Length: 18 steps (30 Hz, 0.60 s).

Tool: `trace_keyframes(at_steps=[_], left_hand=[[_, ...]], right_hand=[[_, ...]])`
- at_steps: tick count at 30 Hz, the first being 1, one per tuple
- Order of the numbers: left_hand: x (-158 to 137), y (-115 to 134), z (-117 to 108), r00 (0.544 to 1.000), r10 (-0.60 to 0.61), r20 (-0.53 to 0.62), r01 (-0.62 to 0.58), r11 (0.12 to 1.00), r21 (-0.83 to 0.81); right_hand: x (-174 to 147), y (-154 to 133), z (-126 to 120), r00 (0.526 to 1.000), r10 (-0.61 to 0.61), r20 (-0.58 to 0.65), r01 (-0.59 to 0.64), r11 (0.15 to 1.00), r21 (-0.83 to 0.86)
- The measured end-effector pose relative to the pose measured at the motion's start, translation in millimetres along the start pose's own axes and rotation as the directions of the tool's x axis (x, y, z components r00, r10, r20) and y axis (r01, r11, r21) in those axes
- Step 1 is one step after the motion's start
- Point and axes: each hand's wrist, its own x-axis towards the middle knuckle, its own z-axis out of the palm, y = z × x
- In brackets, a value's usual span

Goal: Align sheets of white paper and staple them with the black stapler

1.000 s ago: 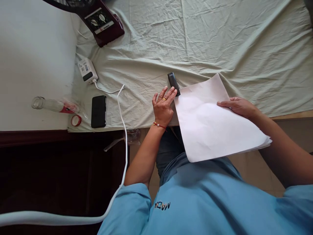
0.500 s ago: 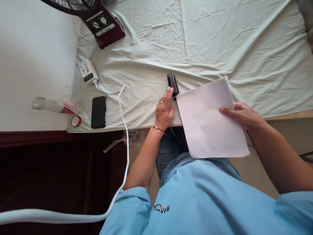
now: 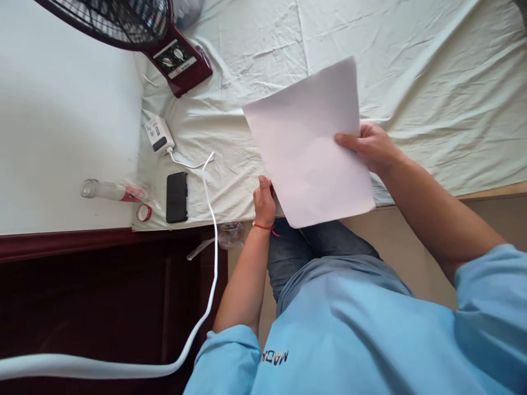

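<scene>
The phone [image 3: 177, 197] lies flat on the cloth-covered bench [image 3: 432, 109], near its front edge. To the right of the phone, well apart from it, is the white paper [image 3: 313, 153], held up so that its far part covers some of the bench and its near corners reach past the front edge, above the person's lap. The hands are apart. The right hand [image 3: 374, 147], farthest from the phone, is clamped on the paper's right edge, thumb flat on the upper face and the fingers mostly hidden underneath. The left hand [image 3: 264, 200] is between the phone and the paper, just beside the paper's left edge, with its thumb raised; its fingers are partly hidden, so I cannot tell whether it grips anything. A red bracelet [image 3: 265, 226] circles that wrist.

Beyond the phone and slightly left is a white box [image 3: 160, 134], with a white cable [image 3: 215, 241] running from it and bending down past the phone's right side. Farther beyond the phone stands a dark red fan [image 3: 181, 71]. Just left of the phone is a red ring [image 3: 144, 213], and past that a clear bottle [image 3: 109, 191], its mouth pointing away from the phone; I cannot tell whether it stands or lies.
</scene>
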Motion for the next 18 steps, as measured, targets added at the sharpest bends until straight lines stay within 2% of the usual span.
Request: trace_keyframes(at_steps=[4, 8, 14, 18], left_hand=[[2.2, -0.6, -1.8, 0.998, 0.062, -0.012, -0.061, 0.997, 0.055], [1.4, 0.2, -1.5, 0.991, 0.119, -0.055, -0.108, 0.979, 0.172], [-1.2, -4.6, -0.4, 0.994, 0.021, -0.106, -0.015, 0.998, 0.060], [-3.7, -6.9, -2.9, 0.991, 0.042, -0.126, -0.044, 0.999, -0.014]], right_hand=[[29.4, 9.7, 10.5, 0.994, -0.062, 0.092, 0.063, 0.998, -0.007], [29.9, 17.3, 4.9, 0.995, -0.100, 0.020, 0.101, 0.994, -0.053], [35.6, 26.9, 1.5, 0.961, -0.277, -0.009, 0.277, 0.959, 0.065], [38.5, 28.0, -0.6, 0.967, -0.254, -0.031, 0.255, 0.966, 0.035]])
